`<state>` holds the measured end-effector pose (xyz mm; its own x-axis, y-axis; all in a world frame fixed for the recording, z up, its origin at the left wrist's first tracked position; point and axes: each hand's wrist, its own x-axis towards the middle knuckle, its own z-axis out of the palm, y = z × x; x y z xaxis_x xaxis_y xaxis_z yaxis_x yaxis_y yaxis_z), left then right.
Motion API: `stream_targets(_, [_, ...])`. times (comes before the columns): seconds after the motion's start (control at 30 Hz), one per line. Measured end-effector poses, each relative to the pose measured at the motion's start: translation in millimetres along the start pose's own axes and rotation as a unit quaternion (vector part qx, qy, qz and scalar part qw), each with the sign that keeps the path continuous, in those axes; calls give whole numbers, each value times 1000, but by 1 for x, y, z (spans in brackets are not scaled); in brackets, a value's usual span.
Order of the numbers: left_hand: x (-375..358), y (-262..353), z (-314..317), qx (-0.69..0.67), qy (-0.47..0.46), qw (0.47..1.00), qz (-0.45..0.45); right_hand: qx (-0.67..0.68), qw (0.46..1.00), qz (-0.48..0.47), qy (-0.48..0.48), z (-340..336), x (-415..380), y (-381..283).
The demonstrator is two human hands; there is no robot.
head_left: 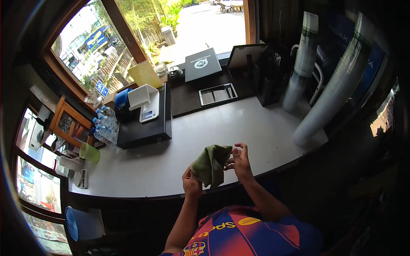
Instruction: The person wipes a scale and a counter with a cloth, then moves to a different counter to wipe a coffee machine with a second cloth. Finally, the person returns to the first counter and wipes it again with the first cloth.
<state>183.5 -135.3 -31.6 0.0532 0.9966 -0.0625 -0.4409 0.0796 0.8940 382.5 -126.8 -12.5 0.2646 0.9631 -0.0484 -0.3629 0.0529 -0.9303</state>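
A green cloth (pixel 211 164), folded and hanging in loose creases, is held up over the front edge of the white counter (pixel 226 128). My left hand (pixel 192 182) grips its lower left side, with the fingers partly behind the fabric. On the other side, my right hand (pixel 241 165) is raised with its fingers apart and bent, the fingertips right at the cloth's right edge.
A tablet (pixel 218 94) and a black menu folder (pixel 202 65) lie on a dark ribbed mat. Tall stacks of plastic cups (pixel 333 94) stand at the right. To the left are a black cash drawer (pixel 145 134), water bottles (pixel 106 126) and a green cup (pixel 89 152). A blue bin (pixel 83 223) sits below the counter.
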Motion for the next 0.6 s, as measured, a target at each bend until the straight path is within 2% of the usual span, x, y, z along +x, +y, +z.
stream_targets(0.03, [-8, 12, 0, 73, 2, 997, 27, -27, 999, -38, 13, 5, -2, 15])
stream_targets(0.07, [-17, 23, 4, 83, 11, 995, 49, -55, 995, -76, 23, 10, -3, 26])
stream_targets(0.1, [-25, 35, 4, 180, 20, 979, 99, -140, 978, -149, -42, 15, -10, 22])
stream_targets(0.17, [-38, 55, 1, 370, 41, 909, 186, -290, 893, -299, -173, 25, -28, -5])
stream_targets(0.23, [-55, 74, 6, 422, 82, 884, 186, -247, 882, -212, -340, 46, -46, -13])
stream_targets(0.3, [-74, 87, -2, 513, 82, 834, 187, -259, 881, -161, -361, 61, -58, -5])
stream_targets(0.33, [-80, 95, -5, 551, 78, 801, 222, -252, 877, -154, -378, 62, -55, 13])
stream_targets(0.43, [-102, 103, -37, 612, 117, 753, 210, -260, 864, -160, -400, 85, -57, 17])
stream_targets(0.53, [-122, 107, -60, 605, 151, 750, 221, -293, 842, -161, -424, 109, -65, 8])
stream_targets(0.6, [-138, 111, -75, 560, 185, 786, 185, -332, 805, -174, -460, 124, -74, 8])
